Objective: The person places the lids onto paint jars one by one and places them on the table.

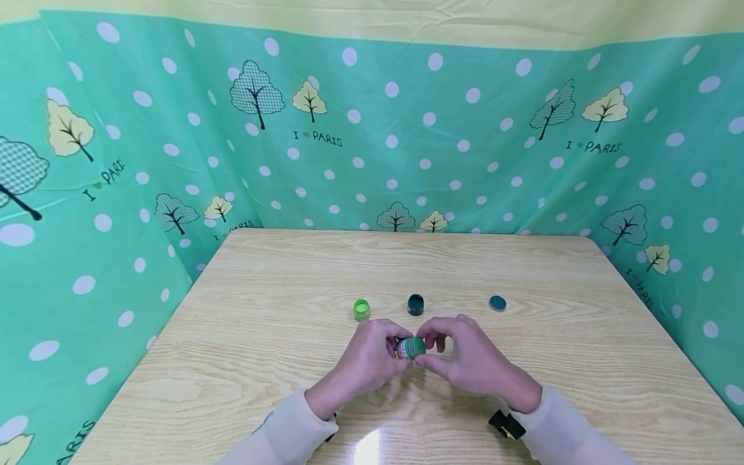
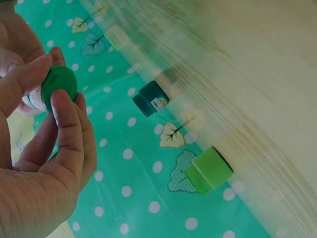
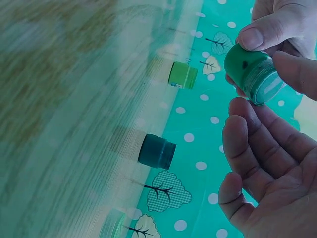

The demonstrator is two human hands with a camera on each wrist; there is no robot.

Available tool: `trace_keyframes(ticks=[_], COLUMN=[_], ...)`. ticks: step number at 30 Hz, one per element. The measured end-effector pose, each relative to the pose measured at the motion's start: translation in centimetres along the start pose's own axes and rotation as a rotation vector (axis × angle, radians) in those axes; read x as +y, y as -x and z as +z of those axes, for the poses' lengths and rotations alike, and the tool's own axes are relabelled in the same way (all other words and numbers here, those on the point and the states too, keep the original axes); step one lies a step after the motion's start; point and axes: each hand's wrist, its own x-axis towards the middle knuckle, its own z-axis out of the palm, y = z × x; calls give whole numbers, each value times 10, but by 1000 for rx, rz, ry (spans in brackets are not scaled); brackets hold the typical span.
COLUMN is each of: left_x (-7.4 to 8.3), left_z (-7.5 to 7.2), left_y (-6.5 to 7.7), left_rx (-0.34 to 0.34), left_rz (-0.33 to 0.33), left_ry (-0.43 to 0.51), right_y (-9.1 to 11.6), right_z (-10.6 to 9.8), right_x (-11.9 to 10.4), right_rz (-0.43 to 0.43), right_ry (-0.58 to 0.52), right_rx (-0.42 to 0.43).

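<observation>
Over the front middle of the table, both hands meet at a small paint jar (image 1: 411,348) with a green end and a printed label, tilted on its side. My left hand (image 1: 374,355) grips the jar's body between thumb and fingers. At the jar's other end, my right hand (image 1: 467,355) pinches the rim with thumb and forefinger, its other fingers held loosely away, as the right wrist view shows. Just beyond the hands stand a light green paint jar (image 1: 361,310) and a dark teal paint jar (image 1: 415,305), both upright and without lids.
A round teal lid (image 1: 497,303) lies flat on the wooden table (image 1: 279,278), to the right of the dark teal jar. Behind and beside the table hangs a green dotted curtain (image 1: 407,129) with printed trees.
</observation>
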Motion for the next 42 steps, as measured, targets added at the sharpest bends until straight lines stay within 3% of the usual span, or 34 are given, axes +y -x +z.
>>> trace_keyframes(ticks=[36,42], left_x=[1,1], left_z=[0,-1], left_y=[1,1], left_rx=[-13,-14], left_rz=[-1,-1], left_ry=[-12,-7], right_y=[-1,0], right_z=[2,-1], right_x=[-1,1], right_rz=[138,83], right_ry=[-43,-52], right_rx=[7,63])
